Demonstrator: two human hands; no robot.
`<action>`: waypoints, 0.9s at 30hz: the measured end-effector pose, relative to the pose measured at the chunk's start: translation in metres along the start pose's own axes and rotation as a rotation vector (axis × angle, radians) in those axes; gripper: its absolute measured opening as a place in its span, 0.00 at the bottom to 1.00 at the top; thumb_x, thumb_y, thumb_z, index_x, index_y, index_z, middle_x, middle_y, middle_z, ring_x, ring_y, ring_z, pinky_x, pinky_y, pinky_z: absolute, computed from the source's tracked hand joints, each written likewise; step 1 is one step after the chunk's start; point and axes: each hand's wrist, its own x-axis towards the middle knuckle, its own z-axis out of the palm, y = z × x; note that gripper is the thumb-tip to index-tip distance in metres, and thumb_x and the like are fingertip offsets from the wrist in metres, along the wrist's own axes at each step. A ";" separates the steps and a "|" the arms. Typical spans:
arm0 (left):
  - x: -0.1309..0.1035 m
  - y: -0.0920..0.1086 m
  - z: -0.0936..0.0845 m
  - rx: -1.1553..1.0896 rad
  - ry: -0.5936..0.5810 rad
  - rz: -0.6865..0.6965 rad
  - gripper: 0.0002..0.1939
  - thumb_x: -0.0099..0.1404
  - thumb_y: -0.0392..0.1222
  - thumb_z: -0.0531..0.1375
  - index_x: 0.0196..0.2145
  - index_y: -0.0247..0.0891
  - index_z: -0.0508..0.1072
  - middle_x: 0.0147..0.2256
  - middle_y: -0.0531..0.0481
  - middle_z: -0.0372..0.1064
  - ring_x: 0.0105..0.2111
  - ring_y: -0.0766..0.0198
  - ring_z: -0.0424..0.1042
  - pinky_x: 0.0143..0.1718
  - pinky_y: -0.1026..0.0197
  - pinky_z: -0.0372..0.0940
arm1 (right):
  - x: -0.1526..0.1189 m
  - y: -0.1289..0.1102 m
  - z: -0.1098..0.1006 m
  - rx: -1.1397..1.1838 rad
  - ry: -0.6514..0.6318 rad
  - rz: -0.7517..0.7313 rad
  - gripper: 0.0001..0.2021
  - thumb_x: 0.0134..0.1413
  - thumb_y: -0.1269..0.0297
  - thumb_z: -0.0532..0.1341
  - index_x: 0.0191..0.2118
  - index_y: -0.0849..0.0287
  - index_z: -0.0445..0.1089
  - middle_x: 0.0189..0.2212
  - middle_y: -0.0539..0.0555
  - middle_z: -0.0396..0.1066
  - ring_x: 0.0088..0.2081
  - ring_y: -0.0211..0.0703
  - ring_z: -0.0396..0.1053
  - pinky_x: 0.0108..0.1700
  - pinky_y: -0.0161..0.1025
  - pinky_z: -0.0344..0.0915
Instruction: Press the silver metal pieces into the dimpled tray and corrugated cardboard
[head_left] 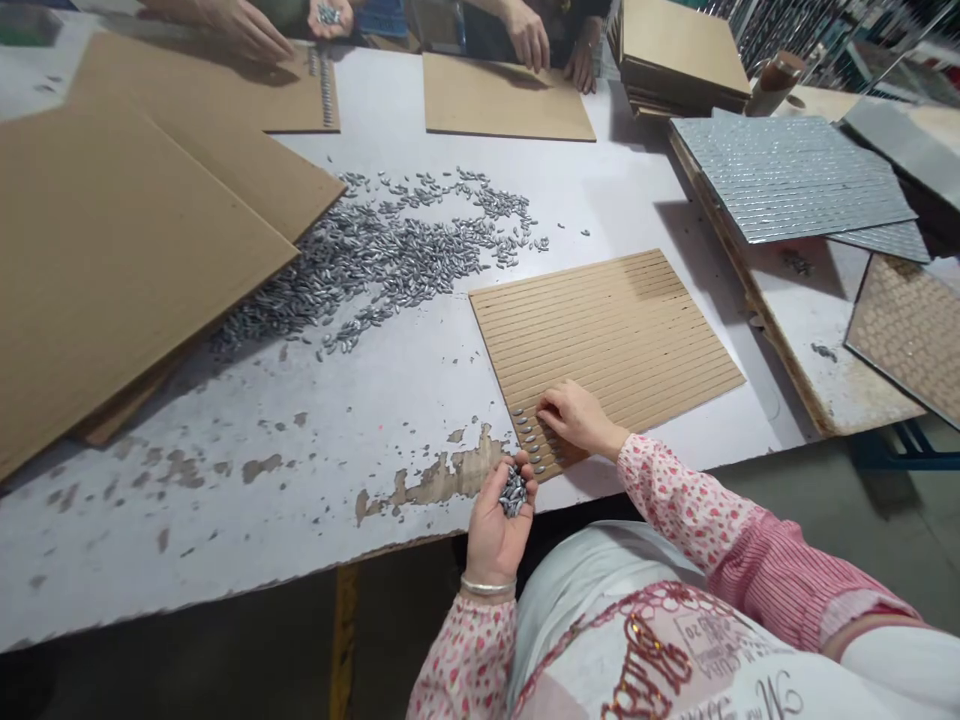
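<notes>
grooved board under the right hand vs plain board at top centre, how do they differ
The grooved board has lines across its face; the plain board looks smooth. The grooved board bears grey pieces near one corner; the plain board shows none. Both are brown and lie flat.

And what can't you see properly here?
Whether the right hand pinches a piece: head view, hidden by its fingers.
Lowest silver pieces in the left hand: head view, under the others.
Faces of the co-workers: head view, past the top edge.
Rest of the left cardboard: head view, cut off by the left edge.
</notes>
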 end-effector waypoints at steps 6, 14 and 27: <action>0.004 -0.004 0.001 0.004 -0.096 0.054 0.06 0.56 0.34 0.62 0.34 0.34 0.72 0.31 0.52 0.65 0.27 0.73 0.65 0.26 0.71 0.64 | -0.003 -0.002 -0.007 0.115 0.067 -0.017 0.03 0.53 0.68 0.59 0.30 0.61 0.67 0.30 0.53 0.67 0.35 0.41 0.61 0.40 0.38 0.58; 0.005 -0.010 0.008 0.025 -0.070 0.027 0.10 0.53 0.37 0.65 0.33 0.33 0.72 0.29 0.53 0.64 0.24 0.76 0.62 0.17 0.74 0.56 | -0.023 -0.031 -0.018 0.503 -0.112 -0.349 0.08 0.54 0.59 0.60 0.36 0.59 0.68 0.31 0.52 0.68 0.37 0.39 0.63 0.41 0.37 0.60; 0.002 0.000 0.009 0.127 -0.100 0.085 0.09 0.56 0.40 0.63 0.34 0.34 0.71 0.24 0.56 0.55 0.20 0.77 0.54 0.15 0.74 0.52 | 0.009 0.003 -0.016 0.242 0.024 0.027 0.06 0.57 0.67 0.56 0.33 0.61 0.69 0.31 0.52 0.69 0.36 0.38 0.63 0.41 0.36 0.57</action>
